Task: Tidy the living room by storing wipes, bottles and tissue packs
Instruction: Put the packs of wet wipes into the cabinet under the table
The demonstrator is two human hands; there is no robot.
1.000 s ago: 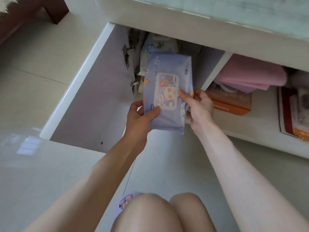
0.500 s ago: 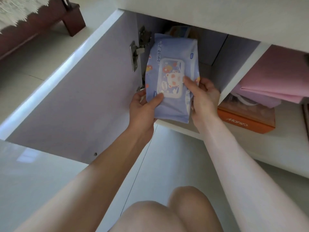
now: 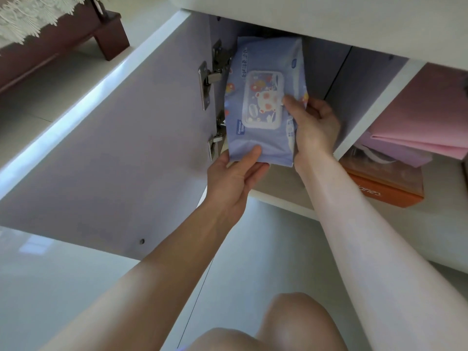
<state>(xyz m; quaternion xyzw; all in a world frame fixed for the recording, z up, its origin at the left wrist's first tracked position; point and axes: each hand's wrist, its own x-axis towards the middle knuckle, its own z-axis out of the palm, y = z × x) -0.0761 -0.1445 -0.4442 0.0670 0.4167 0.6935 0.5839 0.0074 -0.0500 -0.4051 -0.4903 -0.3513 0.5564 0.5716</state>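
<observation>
The wipes pack (image 3: 263, 102) is coloured pale lavender-blue, with a white-framed lid panel printed with a cartoon pattern in red, orange and white. The cabinet (image 3: 374, 110) is finished in white outside and a soft lilac-grey inside, as is its open door (image 3: 114, 148). Pink folded cloth (image 3: 428, 117) is seen over an orange box (image 3: 387, 191). A dark red-brown bench (image 3: 63, 44) is draped with white lace.

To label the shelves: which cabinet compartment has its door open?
The left compartment, where both hands push the wipes pack; its door swings left. The right one shows none.
</observation>
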